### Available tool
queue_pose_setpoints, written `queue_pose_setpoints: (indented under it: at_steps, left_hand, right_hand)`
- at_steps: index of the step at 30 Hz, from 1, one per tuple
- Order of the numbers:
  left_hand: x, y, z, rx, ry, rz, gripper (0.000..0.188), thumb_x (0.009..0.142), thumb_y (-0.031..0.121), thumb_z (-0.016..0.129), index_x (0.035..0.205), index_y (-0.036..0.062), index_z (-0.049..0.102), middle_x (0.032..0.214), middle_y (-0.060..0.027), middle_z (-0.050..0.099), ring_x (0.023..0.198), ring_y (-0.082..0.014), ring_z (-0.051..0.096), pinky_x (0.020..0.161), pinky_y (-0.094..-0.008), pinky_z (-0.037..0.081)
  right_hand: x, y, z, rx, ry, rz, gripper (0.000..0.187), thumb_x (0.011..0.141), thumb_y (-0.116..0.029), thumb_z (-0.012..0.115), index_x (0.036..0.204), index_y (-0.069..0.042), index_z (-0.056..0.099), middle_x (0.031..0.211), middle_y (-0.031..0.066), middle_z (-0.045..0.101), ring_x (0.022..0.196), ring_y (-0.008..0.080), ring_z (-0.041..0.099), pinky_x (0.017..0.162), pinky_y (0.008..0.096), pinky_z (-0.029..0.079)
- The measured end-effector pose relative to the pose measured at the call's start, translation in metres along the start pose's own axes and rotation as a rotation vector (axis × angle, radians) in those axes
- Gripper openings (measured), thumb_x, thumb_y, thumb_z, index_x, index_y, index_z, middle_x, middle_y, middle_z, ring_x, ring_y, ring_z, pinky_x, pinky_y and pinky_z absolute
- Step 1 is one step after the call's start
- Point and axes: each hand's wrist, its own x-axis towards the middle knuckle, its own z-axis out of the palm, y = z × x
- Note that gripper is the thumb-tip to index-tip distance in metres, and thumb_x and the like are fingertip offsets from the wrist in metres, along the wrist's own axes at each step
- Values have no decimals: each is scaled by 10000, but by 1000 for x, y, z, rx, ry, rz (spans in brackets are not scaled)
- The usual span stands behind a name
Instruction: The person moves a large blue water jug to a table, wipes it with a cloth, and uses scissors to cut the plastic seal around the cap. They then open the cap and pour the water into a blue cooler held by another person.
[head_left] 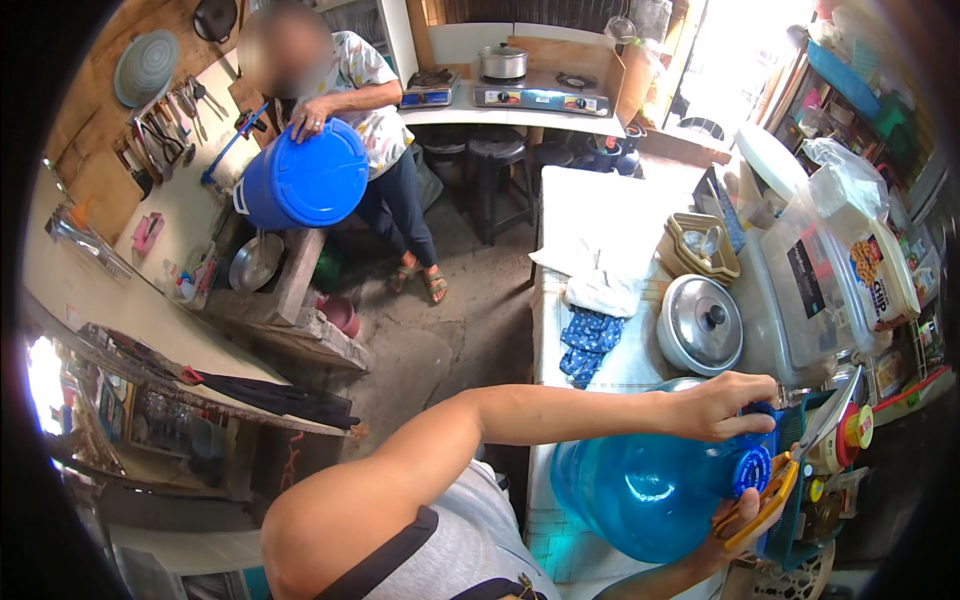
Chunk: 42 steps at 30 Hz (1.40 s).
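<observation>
1. Head view — the right hand (738, 517) is closed round the scissors (790, 478), orange handles in its fingers, blades pointing far and right, away from the cap (752, 468).
2. The left hand (732, 402) curls over a blue part (756, 418) just far of the cap; whether that belongs to the bottle, I cannot tell.
3. The bottle (630, 490) is at the table's near end, neck to the right.
4. Step in hand, I judge: work at the bottle's neck. The next move calls for a firm left hold — and blades clear of fingers.
5. Farther off: pot (700, 322), blue cloth (590, 345), table (590, 215); far left, a person (382, 135) with a blue bin (310, 185).
</observation>
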Motion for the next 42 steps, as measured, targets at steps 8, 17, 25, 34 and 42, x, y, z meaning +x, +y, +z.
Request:
queue_pose_setpoints:
  at_steps: [8, 17, 25, 34, 42]
  left_hand:
    - [24, -24, 23, 144, 63, 144, 213, 840, 217, 623, 864, 24, 535, 824, -113, 536, 677, -277, 568, 585, -347, 459]
    - [37, -31, 43, 224, -78, 40, 286, 814, 330, 639, 862, 51, 596, 834, -97, 524, 708, -258, 569, 619, -364, 461]
    - [16, 3, 24, -192, -91, -385, 350, 855, 245, 613, 1145, 52, 580, 964, -116, 553, 839, -211, 580, 719, -308, 481]
    - [-19, 28, 24, -324, -75, -269, 280, 894, 268, 554, 1095, 83, 491, 1219, -124, 433, 1120, -240, 465, 918, -378, 422]
    - [-24, 29, 27, -283, -5, -229, 256, 859, 308, 605, 966, 76, 624, 1110, -114, 507, 1053, -243, 501, 907, -359, 417]
  right_hand:
    - [4, -3, 11, -113, 184, -116, 950, 655, -672, 592, 1299, -8, 373, 825, 30, 513, 526, 36, 460, 455, 128, 369]
    - [-4, 27, -9, -162, 89, -59, 801, 831, -584, 476, 1370, -19, 297, 1237, 144, 446, 1120, 203, 461, 928, 319, 383]
    - [-1, 14, 6, -195, 259, -172, 1013, 708, -794, 450, 1318, 9, 342, 1127, 128, 492, 1017, 199, 530, 818, 301, 466]
    - [-7, 11, 6, -111, 244, -96, 1047, 667, -788, 507, 1316, 16, 335, 1048, 124, 498, 907, 170, 548, 730, 262, 470]
    - [-20, 42, -11, -110, 242, -153, 759, 801, -525, 524, 1340, -38, 304, 1276, 197, 412, 1163, 270, 467, 921, 381, 442]
